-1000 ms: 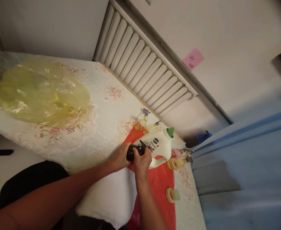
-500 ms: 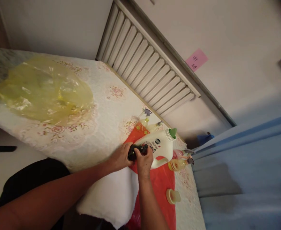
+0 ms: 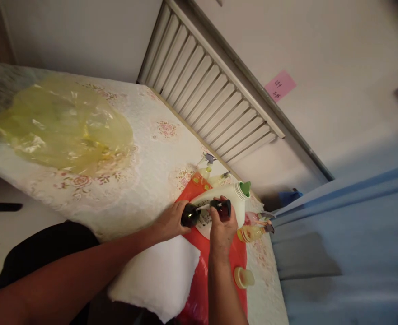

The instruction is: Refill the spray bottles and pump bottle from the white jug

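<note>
My left hand (image 3: 172, 221) is closed around a small dark green bottle (image 3: 189, 215). In my right hand (image 3: 223, 228) is a black pump head (image 3: 224, 208); its pale dip tube (image 3: 203, 207) reaches back toward the bottle's mouth. Whether the tube's tip is fully out of the bottle I cannot tell. Just behind both hands stands a large white detergent jug (image 3: 238, 209), uncapped, with a green spout in its neck. A red plastic sheet (image 3: 202, 253) lies under these things, and a white cloth or paper sheet (image 3: 158, 275) is in front of my left hand.
On the right stand a spray bottle of yellowish liquid (image 3: 251, 233) and a pale cap (image 3: 243, 277). More spray bottles (image 3: 208, 164) stand at the back, near the radiator (image 3: 208, 81). A yellow plastic bag (image 3: 63, 126) covers the table's left part. A blue curtain (image 3: 348, 248) hangs at right.
My right hand has moved right, drawing the pump head away from the bottle so that its tube now shows. My left hand keeps the bottle in nearly the same place.
</note>
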`<state>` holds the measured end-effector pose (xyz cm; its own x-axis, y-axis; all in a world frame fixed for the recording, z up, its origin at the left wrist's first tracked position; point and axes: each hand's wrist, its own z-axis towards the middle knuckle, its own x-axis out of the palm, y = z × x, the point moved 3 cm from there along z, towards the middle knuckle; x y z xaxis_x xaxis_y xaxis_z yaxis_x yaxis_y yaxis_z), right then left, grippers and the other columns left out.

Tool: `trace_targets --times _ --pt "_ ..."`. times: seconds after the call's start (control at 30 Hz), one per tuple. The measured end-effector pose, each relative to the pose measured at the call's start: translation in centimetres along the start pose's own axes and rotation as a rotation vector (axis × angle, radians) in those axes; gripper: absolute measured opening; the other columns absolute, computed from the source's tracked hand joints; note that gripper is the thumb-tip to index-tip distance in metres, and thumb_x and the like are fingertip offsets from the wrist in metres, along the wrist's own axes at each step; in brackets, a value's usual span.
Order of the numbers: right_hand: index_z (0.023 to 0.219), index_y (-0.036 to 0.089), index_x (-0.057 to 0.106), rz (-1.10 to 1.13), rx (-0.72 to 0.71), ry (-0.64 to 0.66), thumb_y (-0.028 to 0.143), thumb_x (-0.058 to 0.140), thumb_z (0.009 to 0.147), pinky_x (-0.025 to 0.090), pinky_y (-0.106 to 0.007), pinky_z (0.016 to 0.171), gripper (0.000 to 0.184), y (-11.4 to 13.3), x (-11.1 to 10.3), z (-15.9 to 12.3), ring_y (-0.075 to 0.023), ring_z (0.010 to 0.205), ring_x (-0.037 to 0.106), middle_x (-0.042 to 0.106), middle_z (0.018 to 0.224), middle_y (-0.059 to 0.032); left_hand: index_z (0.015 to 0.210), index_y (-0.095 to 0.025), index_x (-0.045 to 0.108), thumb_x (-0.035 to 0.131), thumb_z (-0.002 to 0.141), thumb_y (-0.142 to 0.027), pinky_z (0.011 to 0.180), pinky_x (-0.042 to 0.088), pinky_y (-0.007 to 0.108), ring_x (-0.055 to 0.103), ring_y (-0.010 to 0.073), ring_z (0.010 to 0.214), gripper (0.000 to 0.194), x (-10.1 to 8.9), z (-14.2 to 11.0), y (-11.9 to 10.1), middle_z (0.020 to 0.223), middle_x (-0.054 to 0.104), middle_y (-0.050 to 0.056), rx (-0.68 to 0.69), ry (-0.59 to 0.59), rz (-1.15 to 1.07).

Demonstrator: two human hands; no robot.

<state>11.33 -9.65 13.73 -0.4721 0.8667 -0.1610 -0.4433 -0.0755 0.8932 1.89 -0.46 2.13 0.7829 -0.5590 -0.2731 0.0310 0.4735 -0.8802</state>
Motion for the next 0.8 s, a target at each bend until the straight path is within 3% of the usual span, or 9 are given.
trace_targets --times 0.13,0.3,0.6,0.8 --pt "0.118 0.017 0.063 -0.02 -0.013 -0.031 0.031 0.075 0.07 0.057 -0.042 0.088 0.052 1.2 -1.3 0.4 -0.0245 0.098 0.071 0.075 0.105 -0.0103 0.12 -0.026 0.057 0.079 0.058 -0.022 0.095 0.05 0.046 0.062 0.032 0.108 0.066 -0.2 0.0 -0.1 0.114 0.066 0.005 -0.007 0.006 -0.038" --pt "0.111 0.015 0.063 0.0 -0.028 -0.195 0.032 0.075 0.071 0.057 -0.041 0.088 0.044 0.9 -2.7 -0.4 -0.0243 0.097 0.071 0.075 0.104 -0.0109 0.125 -0.025 0.055 0.08 0.055 -0.02 0.1 0.048 0.048 0.06 0.0329 0.114 0.075 0.0 0.0 0.1 0.122 0.064 0.008 -0.003 0.013 -0.027" --pt "0.102 0.016 0.065 0.079 0.041 -0.273 0.033 0.078 0.07 0.059 -0.04 0.083 0.038 -1.0 -5.1 -0.8 -0.0227 0.09 0.071 0.074 0.098 -0.0074 0.129 -0.024 0.051 0.081 0.057 -0.021 0.101 0.048 0.05 0.059 0.0333 0.117 0.078 0.4 0.0 0.8 0.125 0.063 0.009 0.018 0.012 0.016" --pt "0.099 0.017 0.066 0.068 0.034 -0.291 0.032 0.078 0.07 0.059 -0.037 0.084 0.035 -0.8 -5.2 -1.2 -0.0204 0.088 0.071 0.074 0.096 -0.0054 0.126 -0.025 0.052 0.08 0.057 -0.022 0.101 0.048 0.048 0.059 0.0324 0.115 0.075 0.5 0.1 0.8 0.122 0.063 0.009 0.033 0.01 0.003"
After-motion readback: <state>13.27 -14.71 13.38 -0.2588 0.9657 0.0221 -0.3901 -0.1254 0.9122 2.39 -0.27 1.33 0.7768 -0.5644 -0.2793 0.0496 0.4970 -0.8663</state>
